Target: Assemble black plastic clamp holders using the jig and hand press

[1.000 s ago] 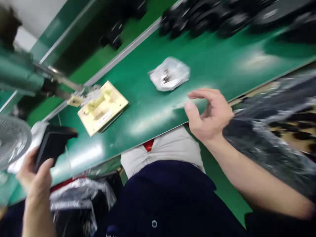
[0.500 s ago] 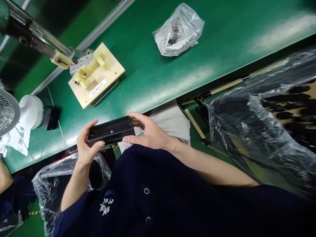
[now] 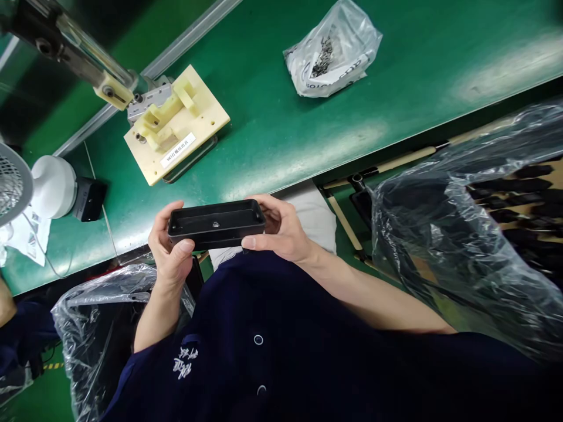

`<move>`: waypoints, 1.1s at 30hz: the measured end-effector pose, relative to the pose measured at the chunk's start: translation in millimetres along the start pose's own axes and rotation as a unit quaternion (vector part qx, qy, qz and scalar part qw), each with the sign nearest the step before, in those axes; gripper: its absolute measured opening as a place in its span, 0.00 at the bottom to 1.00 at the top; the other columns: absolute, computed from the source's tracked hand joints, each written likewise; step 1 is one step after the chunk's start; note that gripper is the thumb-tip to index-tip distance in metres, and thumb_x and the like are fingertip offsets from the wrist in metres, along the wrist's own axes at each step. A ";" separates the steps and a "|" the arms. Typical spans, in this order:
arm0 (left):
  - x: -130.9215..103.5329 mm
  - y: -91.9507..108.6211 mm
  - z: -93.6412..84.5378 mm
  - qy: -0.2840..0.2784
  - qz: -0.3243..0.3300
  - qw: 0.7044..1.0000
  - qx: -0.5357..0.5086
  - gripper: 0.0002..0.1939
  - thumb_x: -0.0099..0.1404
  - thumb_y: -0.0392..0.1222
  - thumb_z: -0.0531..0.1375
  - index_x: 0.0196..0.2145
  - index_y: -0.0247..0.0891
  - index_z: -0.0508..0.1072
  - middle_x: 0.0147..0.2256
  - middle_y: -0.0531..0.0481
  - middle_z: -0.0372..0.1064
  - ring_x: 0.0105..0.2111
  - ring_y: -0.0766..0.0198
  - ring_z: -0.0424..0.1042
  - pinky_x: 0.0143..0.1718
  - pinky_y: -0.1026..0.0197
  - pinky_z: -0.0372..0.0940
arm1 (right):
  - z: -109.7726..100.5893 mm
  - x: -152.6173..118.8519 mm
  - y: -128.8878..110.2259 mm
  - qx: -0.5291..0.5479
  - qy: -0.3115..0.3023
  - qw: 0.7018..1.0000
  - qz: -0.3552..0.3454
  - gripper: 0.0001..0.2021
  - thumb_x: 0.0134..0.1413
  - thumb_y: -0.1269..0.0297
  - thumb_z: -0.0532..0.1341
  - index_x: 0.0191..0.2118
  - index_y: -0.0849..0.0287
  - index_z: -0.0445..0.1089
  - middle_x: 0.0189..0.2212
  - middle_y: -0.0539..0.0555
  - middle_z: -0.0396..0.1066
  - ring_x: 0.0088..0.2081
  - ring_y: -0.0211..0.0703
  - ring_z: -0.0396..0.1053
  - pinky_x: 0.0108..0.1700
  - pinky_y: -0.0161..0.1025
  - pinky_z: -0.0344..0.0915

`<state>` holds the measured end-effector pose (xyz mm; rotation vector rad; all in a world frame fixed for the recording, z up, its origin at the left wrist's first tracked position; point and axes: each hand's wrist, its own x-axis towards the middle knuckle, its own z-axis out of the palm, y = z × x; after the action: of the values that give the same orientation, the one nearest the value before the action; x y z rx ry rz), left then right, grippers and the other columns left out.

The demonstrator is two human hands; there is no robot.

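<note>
Black case [image 3: 211, 237] clamped between left hand [image 3: 168, 249], right hand [image 3: 288, 231]; bag [image 3: 352, 36] holds metal bits [image 3: 324, 58].

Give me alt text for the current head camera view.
A person's left hand and right hand hold an open black case by its ends. On the green table sit a cream fixture and a plastic bag of small metal parts.

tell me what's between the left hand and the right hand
A long black box, open side up, is between the left hand and the right hand, held at its ends; the head view shows it.
</note>
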<state>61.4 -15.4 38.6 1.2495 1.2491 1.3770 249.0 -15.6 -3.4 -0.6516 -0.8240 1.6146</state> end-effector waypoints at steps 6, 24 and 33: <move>6.5 0.0 7.6 -0.002 -0.017 0.999 -0.045 0.30 0.43 0.49 0.71 0.46 0.41 0.78 0.33 0.52 0.73 0.31 0.66 0.71 0.36 0.66 0.67 | 9.5 -13.0 0.5 -0.085 0.072 0.991 -0.072 0.25 0.39 0.54 0.74 0.42 0.59 0.67 0.32 0.49 0.70 0.34 0.37 0.69 0.40 0.38 0.70; 6.6 -1.3 29.7 0.007 -0.086 0.990 -0.108 0.36 0.45 0.66 0.69 0.47 0.42 0.77 0.38 0.47 0.77 0.37 0.58 0.76 0.42 0.59 0.72 | 24.3 -28.5 1.2 -0.193 0.149 0.960 -0.136 0.24 0.46 0.55 0.70 0.48 0.59 0.66 0.36 0.52 0.73 0.35 0.39 0.72 0.39 0.36 0.71; -7.7 -2.1 29.3 0.116 -0.223 0.955 -0.159 0.32 0.46 0.74 0.62 0.34 0.43 0.77 0.31 0.56 0.76 0.31 0.60 0.73 0.34 0.56 0.74 | 13.5 -32.7 33.5 -0.467 0.032 0.838 -0.279 0.28 0.52 0.42 0.63 0.47 0.65 0.69 0.42 0.59 0.74 0.48 0.42 0.72 0.54 0.37 0.69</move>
<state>91.4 -19.4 35.5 0.5506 1.3046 1.3408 225.0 -53.3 -22.8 -1.0013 -1.5953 0.5783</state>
